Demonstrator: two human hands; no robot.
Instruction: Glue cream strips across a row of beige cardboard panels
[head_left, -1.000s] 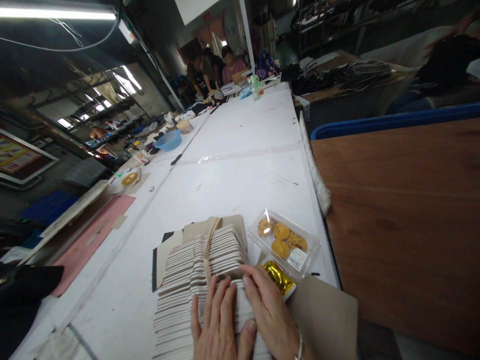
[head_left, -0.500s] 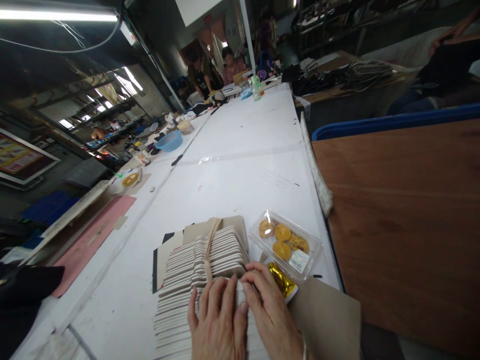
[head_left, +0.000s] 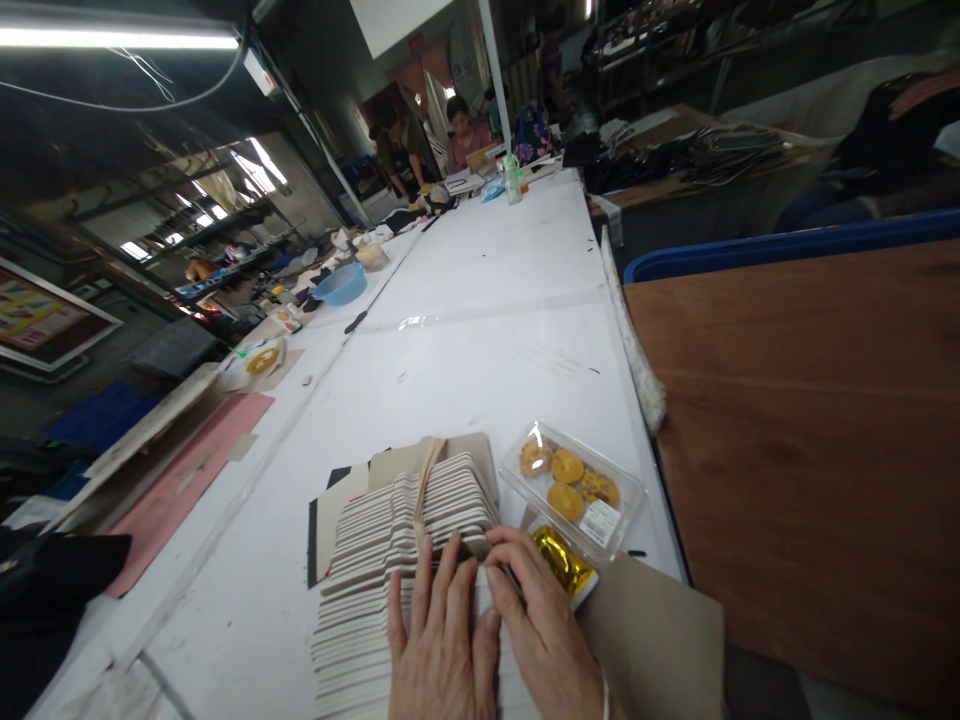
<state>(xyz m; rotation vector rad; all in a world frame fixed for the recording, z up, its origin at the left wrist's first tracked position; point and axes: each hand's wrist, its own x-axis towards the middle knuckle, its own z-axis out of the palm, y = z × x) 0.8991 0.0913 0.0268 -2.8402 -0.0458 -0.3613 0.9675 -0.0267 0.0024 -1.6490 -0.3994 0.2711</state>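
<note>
Rows of grey-white cardboard pieces [head_left: 352,630] lie overlapped in front of me, edges showing like steps. A beige strap [head_left: 426,480] crosses the farther row [head_left: 457,500]. My left hand [head_left: 444,640] rests flat on the nearer row, fingers stretched out and a little apart. Beside it my right hand [head_left: 544,630] is bent over the right end of the rows, thumb and fingers curled round the cardboard edges; the exact grip is partly hidden. Thumbs of both hands are close together. Flat grey boards [head_left: 326,530] show under the far row.
A clear plastic box of cookies [head_left: 570,485] and a gold packet [head_left: 562,565] lie right of the cardboard. A grey board [head_left: 652,630] is at the table's right edge. Farther off are a blue basin [head_left: 341,285], a bottle [head_left: 512,180] and other people. A brown wooden board [head_left: 810,440] stands right.
My left hand has shifted slightly right, and its fingers have straightened forward over the cardboard. My right hand stays nearly in place at the right end.
</note>
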